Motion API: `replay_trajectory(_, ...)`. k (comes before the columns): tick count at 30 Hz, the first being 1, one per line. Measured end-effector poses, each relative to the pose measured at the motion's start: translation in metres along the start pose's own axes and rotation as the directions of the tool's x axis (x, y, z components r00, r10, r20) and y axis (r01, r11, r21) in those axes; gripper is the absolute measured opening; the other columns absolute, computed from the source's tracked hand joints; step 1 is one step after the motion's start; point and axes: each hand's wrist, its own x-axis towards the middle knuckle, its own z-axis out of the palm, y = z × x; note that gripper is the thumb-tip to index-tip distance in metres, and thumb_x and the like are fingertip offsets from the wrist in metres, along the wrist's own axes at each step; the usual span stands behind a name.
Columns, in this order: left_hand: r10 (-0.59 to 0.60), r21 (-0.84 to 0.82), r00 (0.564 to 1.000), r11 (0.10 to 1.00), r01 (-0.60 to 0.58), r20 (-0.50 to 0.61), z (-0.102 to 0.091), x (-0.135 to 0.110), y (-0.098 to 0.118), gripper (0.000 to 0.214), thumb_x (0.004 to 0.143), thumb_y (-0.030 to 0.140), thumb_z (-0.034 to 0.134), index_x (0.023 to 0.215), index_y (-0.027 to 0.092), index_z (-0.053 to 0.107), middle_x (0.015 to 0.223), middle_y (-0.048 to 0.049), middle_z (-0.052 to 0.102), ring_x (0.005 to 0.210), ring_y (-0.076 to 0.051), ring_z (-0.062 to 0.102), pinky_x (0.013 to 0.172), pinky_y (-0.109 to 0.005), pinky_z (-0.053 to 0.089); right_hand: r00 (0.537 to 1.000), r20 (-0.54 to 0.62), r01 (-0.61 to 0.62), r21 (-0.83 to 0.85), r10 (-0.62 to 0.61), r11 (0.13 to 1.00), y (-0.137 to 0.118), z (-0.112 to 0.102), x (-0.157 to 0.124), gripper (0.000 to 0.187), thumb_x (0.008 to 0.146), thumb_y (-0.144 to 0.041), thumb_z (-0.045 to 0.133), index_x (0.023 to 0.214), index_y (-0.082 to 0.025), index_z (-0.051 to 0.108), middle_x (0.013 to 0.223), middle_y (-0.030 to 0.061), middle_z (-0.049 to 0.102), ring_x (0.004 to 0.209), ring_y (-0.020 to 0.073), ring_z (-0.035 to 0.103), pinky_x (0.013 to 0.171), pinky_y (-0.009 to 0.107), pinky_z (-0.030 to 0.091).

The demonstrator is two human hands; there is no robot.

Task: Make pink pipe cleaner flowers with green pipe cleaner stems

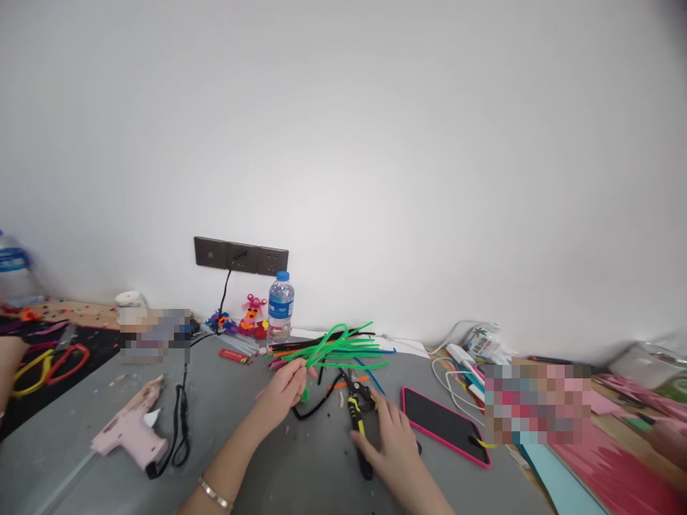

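Note:
My left hand [284,392] is closed in a pinch on a bundle of green pipe cleaners [335,347] that fans out over the grey table. My right hand [394,440] rests with fingers stretched over the yellow-and-black pliers [357,415], touching their handles. A black pipe cleaner [316,406] curls between the two hands. More pipe cleaners in black, orange and blue lie under the green ones.
A pink glue gun [132,429] with a black cord lies at the left. A phone in a pink case [443,425] is right of my right hand. A water bottle [280,306] and small figures [252,318] stand by the wall sockets [240,256]. Another person's hand [9,357] shows at the far left.

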Motion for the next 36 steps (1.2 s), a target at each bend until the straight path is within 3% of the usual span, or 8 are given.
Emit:
replay_trajectory(5, 0.028, 0.09, 1.0, 0.996, -0.027, -0.011, 0.001, 0.0, -0.002, 0.037, 0.094, 0.049, 0.037, 0.09, 0.017, 0.055, 0.057, 0.0106, 0.027, 0.046, -0.01, 0.025, 0.046, -0.022, 0.027, 0.998, -0.036, -0.065, -0.272, 0.057, 0.96, -0.005, 0.011, -0.026, 0.072, 0.072, -0.039, 0.063, 0.137, -0.014, 0.046, 0.131, 0.0194, 0.054, 0.122, 0.0393, 0.048, 0.101, 0.051, 0.037)
replay_trajectory(13, 0.108, 0.43, 0.994, 0.899, -0.084, -0.032, -0.01, 0.001, 0.002, 0.029, 0.096, 0.035, 0.032, 0.083, 0.02, 0.053, 0.055, 0.0055, 0.046, 0.053, -0.015, 0.05, 0.059, -0.025, 0.04, 0.959, 0.226, -0.051, -0.455, 0.171, 0.889, -0.027, -0.027, -0.01, 0.087, 0.063, -0.018, 0.061, 0.146, -0.028, 0.036, 0.114, 0.0186, 0.058, 0.108, 0.0424, 0.053, 0.079, 0.051, 0.044)
replay_trajectory(20, 0.191, 0.52, 0.98, 0.842, -0.14, -0.046, -0.015, 0.001, 0.007, 0.028, 0.096, 0.032, 0.03, 0.071, 0.024, 0.041, 0.053, 0.0054, 0.046, 0.058, -0.016, 0.053, 0.07, -0.027, 0.046, 0.914, 0.365, -0.242, 0.145, 0.175, 0.96, 0.023, -0.042, -0.022, 0.084, 0.06, -0.017, 0.058, 0.14, -0.02, 0.034, 0.12, 0.0146, 0.054, 0.097, 0.0287, 0.059, 0.084, 0.036, 0.044)
replay_trajectory(23, 0.185, 0.535, 0.982, 0.833, -0.14, -0.033, -0.015, 0.0, 0.008, 0.028, 0.096, 0.032, 0.03, 0.071, 0.024, 0.041, 0.053, 0.0058, 0.046, 0.057, -0.016, 0.054, 0.073, -0.028, 0.047, 0.875, 0.449, -0.416, 0.511, 0.18, 0.752, 0.038, -0.04, -0.031, 0.066, 0.065, -0.024, 0.065, 0.129, -0.023, 0.047, 0.11, 0.0098, 0.06, 0.081, 0.0223, 0.061, 0.073, 0.03, 0.046)
replay_trajectory(26, 0.174, 0.553, 0.984, 0.823, -0.127, -0.032, -0.014, 0.0, 0.008, 0.028, 0.096, 0.032, 0.03, 0.074, 0.023, 0.044, 0.054, 0.0059, 0.047, 0.056, -0.016, 0.055, 0.07, -0.027, 0.047, 0.882, 0.463, -0.464, 0.83, 0.082, 0.31, 0.031, -0.032, -0.032, 0.055, 0.065, -0.035, 0.073, 0.116, -0.023, 0.058, 0.095, 0.0067, 0.064, 0.072, 0.0196, 0.06, 0.068, 0.03, 0.046)
replay_trajectory(29, 0.166, 0.559, 0.986, 0.82, -0.122, -0.028, -0.014, -0.001, 0.008, 0.029, 0.096, 0.033, 0.032, 0.074, 0.023, 0.047, 0.054, 0.005, 0.048, 0.06, -0.017, 0.059, 0.068, -0.025, 0.046, 0.849, 0.524, -0.529, 0.842, -0.076, -0.104, 0.005, -0.022, -0.028, 0.046, 0.062, -0.039, 0.076, 0.103, -0.021, 0.065, 0.078, 0.0027, 0.061, 0.063, 0.0167, 0.057, 0.065, 0.032, 0.047)
replay_trajectory(32, 0.162, 0.591, 0.986, 0.799, -0.115, -0.027, -0.015, -0.001, 0.01, 0.03, 0.095, 0.031, 0.034, 0.077, 0.021, 0.055, 0.054, 0.0033, 0.053, 0.06, -0.017, 0.061, 0.065, -0.024, 0.045, 0.827, 0.542, -0.562, 0.792, -0.15, -0.239, -0.017, -0.013, -0.026, 0.034, 0.066, -0.033, 0.072, 0.097, -0.02, 0.068, 0.079, 0.0031, 0.062, 0.07, 0.018, 0.059, 0.074, 0.035, 0.047)
replay_trajectory(36, 0.181, 0.711, 0.982, 0.698, -0.088, -0.056, -0.016, -0.003, 0.015, 0.031, 0.093, 0.029, 0.037, 0.087, 0.018, 0.065, 0.066, -0.0023, 0.067, 0.061, -0.018, 0.062, 0.059, -0.024, 0.042, 0.835, 0.522, -0.55, 0.804, -0.173, -0.227, -0.025, -0.007, -0.029, 0.03, 0.07, -0.035, 0.069, 0.096, -0.02, 0.067, 0.082, 0.005, 0.063, 0.075, 0.0213, 0.06, 0.08, 0.038, 0.045)
